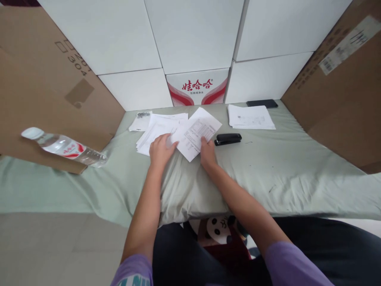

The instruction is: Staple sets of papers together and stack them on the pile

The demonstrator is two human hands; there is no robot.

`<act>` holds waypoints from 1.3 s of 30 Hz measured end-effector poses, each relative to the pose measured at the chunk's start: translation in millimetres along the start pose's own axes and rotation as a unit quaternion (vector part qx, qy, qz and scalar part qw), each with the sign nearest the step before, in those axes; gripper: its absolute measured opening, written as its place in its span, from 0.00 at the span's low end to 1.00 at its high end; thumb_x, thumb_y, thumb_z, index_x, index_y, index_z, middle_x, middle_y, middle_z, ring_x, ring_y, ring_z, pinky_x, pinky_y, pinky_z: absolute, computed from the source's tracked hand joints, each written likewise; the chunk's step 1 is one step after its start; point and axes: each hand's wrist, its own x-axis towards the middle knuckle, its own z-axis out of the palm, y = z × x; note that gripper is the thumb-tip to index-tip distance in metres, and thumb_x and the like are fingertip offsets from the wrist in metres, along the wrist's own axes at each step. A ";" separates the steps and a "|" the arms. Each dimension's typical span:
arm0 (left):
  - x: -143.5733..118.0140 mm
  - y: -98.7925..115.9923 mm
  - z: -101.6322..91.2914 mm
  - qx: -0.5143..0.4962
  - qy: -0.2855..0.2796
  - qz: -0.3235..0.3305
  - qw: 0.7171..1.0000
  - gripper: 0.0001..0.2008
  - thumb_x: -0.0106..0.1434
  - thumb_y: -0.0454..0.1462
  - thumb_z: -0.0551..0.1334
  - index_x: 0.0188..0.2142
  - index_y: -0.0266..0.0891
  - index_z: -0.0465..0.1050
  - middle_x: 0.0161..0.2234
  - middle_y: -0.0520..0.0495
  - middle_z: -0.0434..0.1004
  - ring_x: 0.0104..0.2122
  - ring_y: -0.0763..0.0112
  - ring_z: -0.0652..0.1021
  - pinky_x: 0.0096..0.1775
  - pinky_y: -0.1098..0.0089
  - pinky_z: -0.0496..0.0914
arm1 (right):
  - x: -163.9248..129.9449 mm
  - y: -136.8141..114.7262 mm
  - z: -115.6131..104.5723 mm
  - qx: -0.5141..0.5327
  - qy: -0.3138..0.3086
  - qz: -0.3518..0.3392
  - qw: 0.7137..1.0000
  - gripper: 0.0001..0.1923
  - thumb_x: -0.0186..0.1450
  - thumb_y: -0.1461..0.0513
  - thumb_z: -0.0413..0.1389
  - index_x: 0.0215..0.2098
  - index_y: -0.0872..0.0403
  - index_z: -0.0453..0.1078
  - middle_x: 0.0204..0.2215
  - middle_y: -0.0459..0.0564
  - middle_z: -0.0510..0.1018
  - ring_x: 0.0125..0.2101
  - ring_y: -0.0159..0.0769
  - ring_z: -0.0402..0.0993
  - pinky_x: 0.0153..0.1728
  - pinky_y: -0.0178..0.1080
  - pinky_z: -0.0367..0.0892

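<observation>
Toward the back edge of the surface, the right hand pinches a printed sheet, the left hand spreads over loose, likely unfinished papers, and the back-right pile seems done.

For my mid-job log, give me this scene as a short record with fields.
Right hand: holds the printed sheet near its right edge
Left hand: at the near edge of the left paper pile, thumb close to the printed sheet; grip unclear
Right paper pile: on the green cloth, beyond the stapler
Stapler: black, just right of the right hand
Small packet: dark bits on it, beside the left paper pile
Bottle: far left, white cap on
Backdrop: white boxes
</observation>
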 end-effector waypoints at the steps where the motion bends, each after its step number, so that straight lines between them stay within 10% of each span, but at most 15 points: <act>1: 3.2 -8.8 1.1 0.025 -0.008 -0.022 0.999 0.32 0.64 0.52 0.59 0.63 0.39 0.64 0.64 0.39 0.66 0.63 0.53 0.66 0.61 0.57 0.61 | 0.7 -1.5 -0.8 0.006 0.012 -0.008 1.000 0.18 0.65 0.52 0.53 0.47 0.54 0.70 0.49 0.57 0.79 0.54 0.47 0.74 0.57 0.52 0.68; 5: 6.8 -26.5 4.9 0.075 -0.082 -0.072 0.991 0.41 0.62 0.54 0.60 0.68 0.34 0.56 0.69 0.34 0.54 0.68 0.45 0.58 0.62 0.51 0.60 | -0.9 -8.9 -2.4 0.019 0.022 -0.041 0.999 0.18 0.66 0.53 0.53 0.50 0.54 0.69 0.52 0.57 0.78 0.55 0.44 0.73 0.59 0.51 0.66; 15: 4.5 -17.6 -0.1 0.089 -0.110 -0.102 0.985 0.24 0.69 0.48 0.48 0.55 0.43 0.74 0.49 0.32 0.78 0.48 0.44 0.78 0.43 0.53 0.69 | 5.3 -15.8 -7.1 0.024 0.036 -0.072 0.996 0.23 0.70 0.52 0.46 0.58 0.52 0.64 0.57 0.55 0.74 0.59 0.39 0.69 0.63 0.49 0.61; 23: 5.1 -12.7 -5.8 0.067 0.092 -0.169 0.979 0.20 0.71 0.42 0.49 0.50 0.39 0.77 0.32 0.34 0.80 0.35 0.52 0.79 0.36 0.62 0.67 | 10.3 -16.4 -12.4 -0.018 0.011 -0.055 0.998 0.21 0.69 0.54 0.48 0.54 0.55 0.67 0.55 0.58 0.75 0.57 0.42 0.71 0.61 0.49 0.63; 27: -5.4 10.7 1.2 0.005 0.138 -0.078 0.987 0.20 0.70 0.40 0.52 0.56 0.38 0.74 0.32 0.37 0.82 0.34 0.55 0.80 0.38 0.64 0.67 | 1.6 -11.3 -7.1 -0.061 -0.050 -0.029 0.996 0.21 0.68 0.49 0.49 0.50 0.54 0.70 0.53 0.57 0.77 0.54 0.44 0.73 0.59 0.50 0.65; 33: -26.7 58.1 26.5 -0.036 0.060 0.118 0.991 0.18 0.70 0.38 0.53 0.54 0.39 0.76 0.43 0.37 0.82 0.41 0.58 0.81 0.42 0.64 0.71 | -9.5 -13.1 2.2 -0.050 -0.146 -0.050 0.987 0.24 0.64 0.45 0.53 0.47 0.54 0.72 0.46 0.56 0.80 0.51 0.45 0.75 0.54 0.47 0.69; 39: -15.6 42.0 22.7 -0.174 0.143 0.163 0.960 0.21 0.66 0.47 0.60 0.54 0.41 0.74 0.54 0.39 0.77 0.59 0.55 0.73 0.60 0.56 0.65 | 0.4 -19.4 -6.4 -0.023 -0.093 -0.042 0.994 0.19 0.63 0.48 0.56 0.43 0.53 0.73 0.44 0.53 0.81 0.48 0.46 0.77 0.51 0.49 0.71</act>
